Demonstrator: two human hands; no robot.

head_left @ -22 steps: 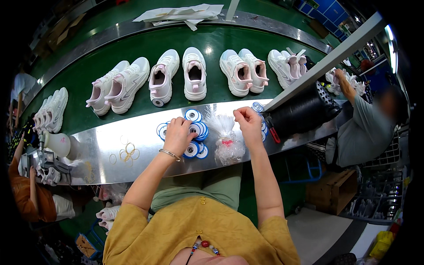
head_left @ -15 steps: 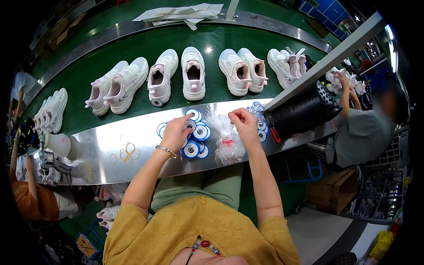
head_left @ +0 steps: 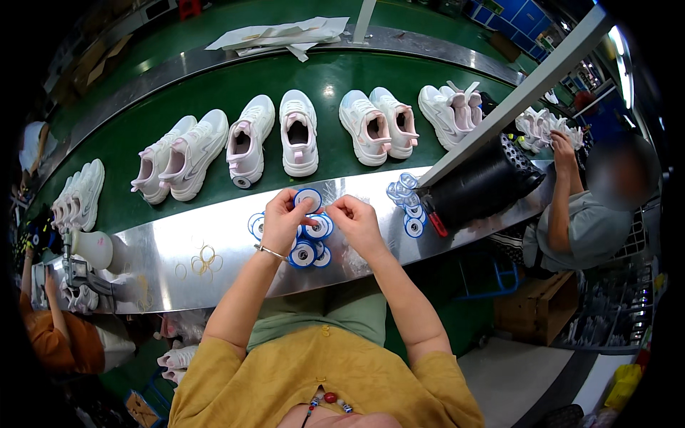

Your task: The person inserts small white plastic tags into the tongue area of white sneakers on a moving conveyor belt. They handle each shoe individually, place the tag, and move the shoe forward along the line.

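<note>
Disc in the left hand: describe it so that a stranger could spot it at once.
Start at the long metal counter that crosses the picture. Near its middle, the left hand is over a cluster of blue-rimmed discs. The white, blue-rimmed disc is held in that hand, while its neighbours lie in the cluster.

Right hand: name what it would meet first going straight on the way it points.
The right hand would probably meet the blue-rimmed disc in the left hand first; depth is unclear.
</note>
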